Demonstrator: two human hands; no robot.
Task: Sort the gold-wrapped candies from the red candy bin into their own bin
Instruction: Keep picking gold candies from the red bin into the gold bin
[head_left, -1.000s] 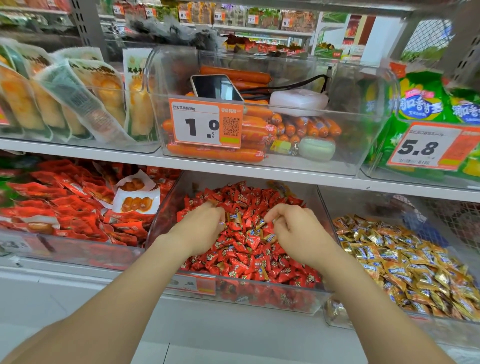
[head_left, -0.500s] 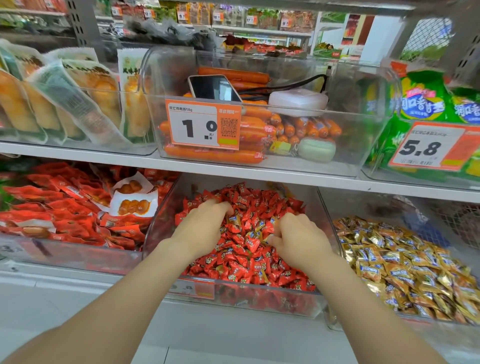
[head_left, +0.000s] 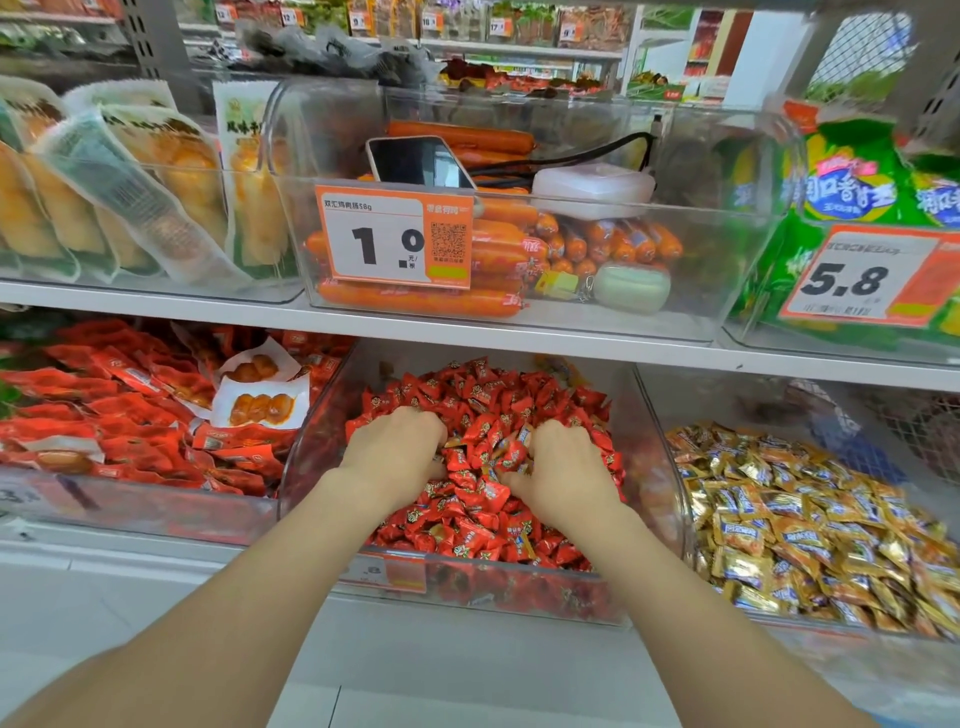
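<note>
A clear bin (head_left: 519, 590) on the lower shelf is heaped with red candies (head_left: 483, 395). Both my hands are dug into that heap. My left hand (head_left: 395, 452) lies knuckles-up on the left of the pile with its fingers curled down among the wrappers. A short gap to the right, my right hand (head_left: 566, 475) is sunk in the same way. The fingertips of both are buried, so any grip is hidden. A few gold-tinted wrappers (head_left: 522, 435) peek out between the hands. The neighbouring clear bin (head_left: 727, 395) on the right holds gold-wrapped candies (head_left: 805, 519).
The upper shelf board (head_left: 467, 332) hangs low over the bins. On it stands a clear bin of orange sausages (head_left: 415, 304) with a phone (head_left: 415, 161) and a price tag (head_left: 395, 236). Red snack packets (head_left: 130, 415) fill the bin on the left.
Both hands have pushed deeper into the red pile and moved a little closer together, shifting the candies between them. The view has moved slightly nearer.
</note>
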